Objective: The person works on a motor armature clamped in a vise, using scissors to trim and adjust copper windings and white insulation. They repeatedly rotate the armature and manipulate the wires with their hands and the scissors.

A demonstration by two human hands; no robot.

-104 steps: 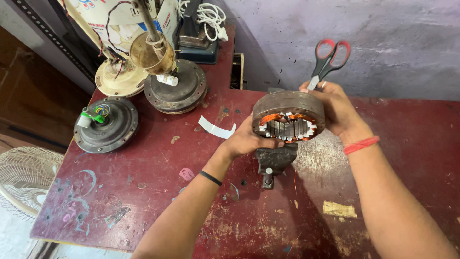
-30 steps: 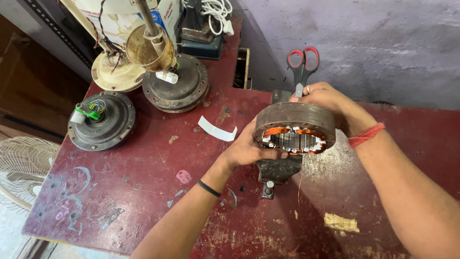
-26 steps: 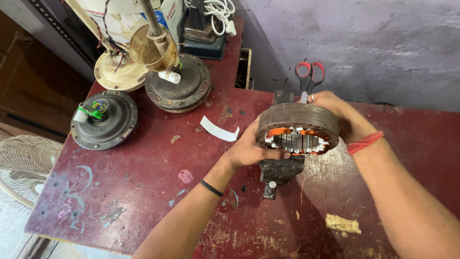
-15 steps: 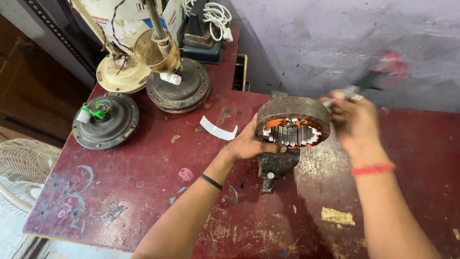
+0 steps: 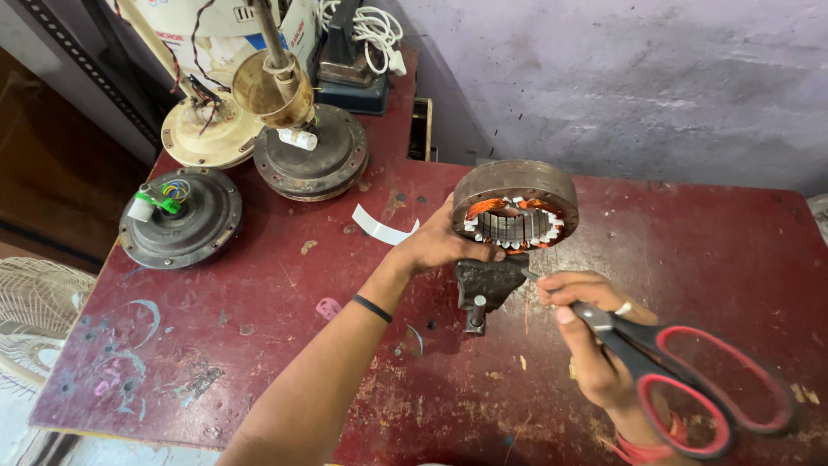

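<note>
Nearest the camera, at the near right of the table (image 5: 259, 345), the right hand (image 5: 595, 345) is closed around a pair of scissors (image 5: 681, 371) with red handles. The fingers wrap the shank just ahead of the 2 loops, which point back toward the near right corner, and the blades look shut, their tip aimed at the vise (image 5: 487, 289). A ring sits on 1 finger, and a red band shows at the wrist.

Just beyond, the small dark vise stands near the middle of the table, its screw pointing toward the near edge. Above it is the stator (image 5: 516, 207), a rusty round ring tilted toward the camera, with copper windings and pale slot liners around its inner teeth. The left hand (image 5: 440, 246) grasps the stator's lower left rim, thumb lying across to the top of the vise, fingers curled behind. A black band circles that wrist. Whether the vise clamps the stator cannot be told.

Left of the stator a white strip (image 5: 384, 229) lies flat. Toward the left edge rests a dark motor cover (image 5: 181, 216) with coloured wires at its hub. At the far left corner stand a second dark motor (image 5: 310, 160) with a brass-coloured bell and rod over it, and a cream base (image 5: 207, 138). A white cable (image 5: 371, 30) lies farthest back.
</note>
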